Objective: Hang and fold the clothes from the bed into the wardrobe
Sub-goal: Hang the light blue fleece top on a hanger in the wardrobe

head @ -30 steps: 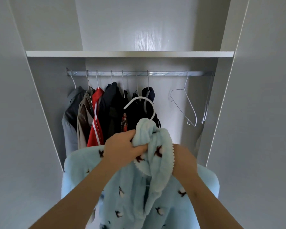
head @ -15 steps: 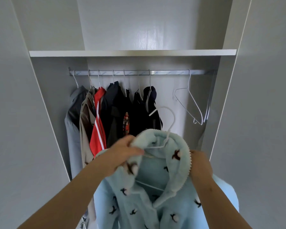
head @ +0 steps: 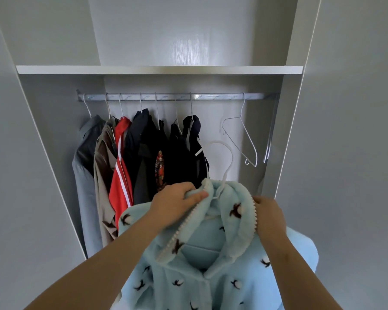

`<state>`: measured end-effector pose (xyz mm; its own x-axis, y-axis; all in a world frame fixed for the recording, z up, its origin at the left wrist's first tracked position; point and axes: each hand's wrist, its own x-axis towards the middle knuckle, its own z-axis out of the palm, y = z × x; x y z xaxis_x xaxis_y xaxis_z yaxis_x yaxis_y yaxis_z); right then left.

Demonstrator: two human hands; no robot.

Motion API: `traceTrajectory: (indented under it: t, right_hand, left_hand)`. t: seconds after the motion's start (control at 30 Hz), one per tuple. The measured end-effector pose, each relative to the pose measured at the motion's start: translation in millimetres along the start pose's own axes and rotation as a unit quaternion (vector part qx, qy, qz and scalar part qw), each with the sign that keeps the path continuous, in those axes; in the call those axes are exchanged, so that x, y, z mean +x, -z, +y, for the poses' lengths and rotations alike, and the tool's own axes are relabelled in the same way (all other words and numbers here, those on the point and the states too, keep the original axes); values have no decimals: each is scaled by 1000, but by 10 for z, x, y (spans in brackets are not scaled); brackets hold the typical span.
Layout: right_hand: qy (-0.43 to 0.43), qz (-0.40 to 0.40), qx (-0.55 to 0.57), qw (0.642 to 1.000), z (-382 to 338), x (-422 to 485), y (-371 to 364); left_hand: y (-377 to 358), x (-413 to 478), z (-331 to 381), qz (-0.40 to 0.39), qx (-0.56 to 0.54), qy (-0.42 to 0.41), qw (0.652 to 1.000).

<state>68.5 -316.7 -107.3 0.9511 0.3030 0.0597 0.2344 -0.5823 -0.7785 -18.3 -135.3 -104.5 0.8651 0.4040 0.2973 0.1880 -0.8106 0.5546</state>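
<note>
Fleece jacket: a pale blue fleece jacket (head: 202, 276) with small dark bird shapes fills the frame at 6 o'clock, held up in front of the open wardrobe and not yet on the rail.
Left hand: the left hand (head: 177, 204), near 6 o'clock, has its fingers curled round the left edge of the collar, thumb pressed on the fabric.
Right hand: the right hand (head: 269, 215), at 5 o'clock, grips the right side of the collar; its fingers are tucked behind the fleece.
White hanger: a white hanger (head: 226, 173) sits inside the jacket, its hook rising free from the collar between the two hands.
Hung clothes: grey, tan, red-and-white and dark hung clothes (head: 148, 153) crowd together at 9 o'clock.
Wire hanger: an empty wire hanger (head: 248, 139) hangs alone at 3 o'clock.
Rail: a metal rail (head: 211, 96) runs across at 12 o'clock.
Shelf: a white shelf (head: 159, 69) spans the wardrobe (head: 54, 113) above the rail.
</note>
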Motion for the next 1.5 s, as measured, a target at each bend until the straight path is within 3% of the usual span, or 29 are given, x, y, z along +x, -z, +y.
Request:
traceTrajectory:
  t: [0.13,0.23,0.4,0.53,0.73,0.9,1.13,1.27,1.37,1.5]
  right_hand:
    - [116,-39,-110,986,-131,-13,30]
    - [110,-58,-170,978,-155,-18,132]
    - [39,-86,-43,995,14,77,305]
    - [18,-80,-16,997,208,78,333]
    - [-29,-44,-15,998,540,127,463]
    - [-78,-21,78,994,729,176,610]
    - [-126,-24,197,972,986,291,727]
    - [-89,-36,258,961,1041,321,737]
    - [-44,-94,346,933,1005,340,664]
    - [-76,-66,300,949,811,598,481]
  left_hand:
    - [-116,86,178,89,-9,46,995]
    - [-199,128,304,135,-21,62,989]
    - [-367,149,509,153,-15,38,987]
    - [-353,314,670,203,-203,154,946]
    - [-687,380,1020,91,-336,142,927]
    - [-1003,456,1073,-1,-226,89,970]
    - [-1239,542,982,-14,-273,132,953]
    - [-1287,615,850,6,-295,162,941]
    - [-1270,699,707,18,-283,175,943]
    - [-1153,944,520,50,-256,167,951]
